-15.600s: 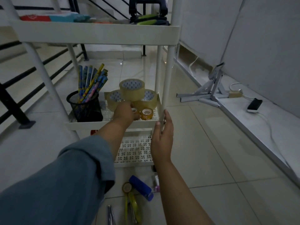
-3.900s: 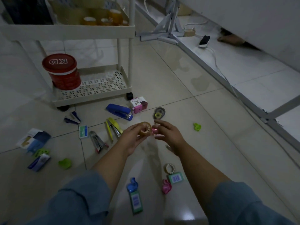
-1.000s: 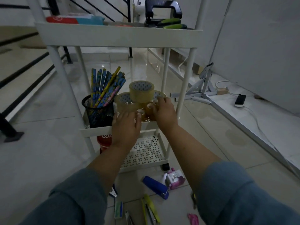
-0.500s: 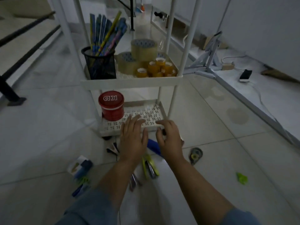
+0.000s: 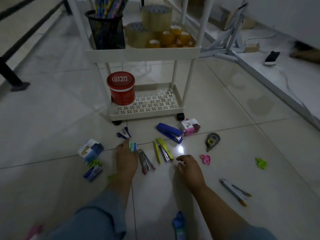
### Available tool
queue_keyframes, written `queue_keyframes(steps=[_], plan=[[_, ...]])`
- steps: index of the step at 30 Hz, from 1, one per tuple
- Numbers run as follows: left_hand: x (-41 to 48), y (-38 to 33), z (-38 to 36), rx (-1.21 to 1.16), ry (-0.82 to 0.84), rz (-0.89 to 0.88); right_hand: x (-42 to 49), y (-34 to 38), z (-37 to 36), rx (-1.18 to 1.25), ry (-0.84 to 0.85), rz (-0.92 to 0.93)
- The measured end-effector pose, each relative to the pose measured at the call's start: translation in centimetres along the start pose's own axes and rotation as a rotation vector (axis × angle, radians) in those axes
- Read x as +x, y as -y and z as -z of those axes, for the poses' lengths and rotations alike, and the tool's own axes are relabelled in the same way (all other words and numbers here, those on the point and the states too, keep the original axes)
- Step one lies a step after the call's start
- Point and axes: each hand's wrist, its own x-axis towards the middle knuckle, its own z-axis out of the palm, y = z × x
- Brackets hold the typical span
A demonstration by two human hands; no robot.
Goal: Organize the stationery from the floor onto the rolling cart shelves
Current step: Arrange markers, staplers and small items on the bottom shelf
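Head view: pick-up step, both hands low over the scattered stationery

Left hand (image 5: 127, 158) lies with fingers stretched forward, their tips at a small teal packet (image 5: 133, 146) on the floor. No closed grip on it can be made out. Right hand (image 5: 187, 166) hovers with fingers loosely curled and holds nothing, just beside the yellow-green stapler (image 5: 164, 150). Between the two hands lies a red stapler (image 5: 146, 161).

Further stationery is spread over the floor tiles: a blue stapler (image 5: 169, 133) and a pink-and-white box (image 5: 190, 126) close to the cart's wheel, a correction-tape dispenser (image 5: 212, 141), and a silver stapler (image 5: 233, 189) to the right.

On the rolling cart (image 5: 147, 115) the bottom shelf carries only a red tin (image 5: 120, 90), with most of its perforated floor bare. The shelf above holds a mesh pen cup (image 5: 105, 30) and tape rolls (image 5: 156, 18).

Judged step: choosing and grasping the next floor items, with much of the sorting not yet done. The next move calls for the left fingers to pinch the thin packet by its edges, since it lies flat, and for the right hand to close round a stapler body. Both would then be lifted to the bottom shelf, which is near and has room.
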Motion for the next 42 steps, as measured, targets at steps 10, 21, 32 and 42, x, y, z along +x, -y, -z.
queue_keyframes(steps=[10,21,32,42], plan=[[2.7,0.8,-1.8,0.236,0.131,-0.024,-5.2,-1.3,1.5,-0.222,0.324,0.005],[-0.6,0.5,0.5,0.116,0.131,-0.036,-5.9,1.6,1.5,-0.388,0.522,-0.180],[-3.3,-4.6,-1.2,-0.321,0.138,-0.011,-9.2,1.6,1.2,-0.425,0.621,-0.354],[-5.2,-7.8,-1.7,-0.745,0.519,0.243,-4.3,-0.3,5.8,0.412,0.188,-0.568]])
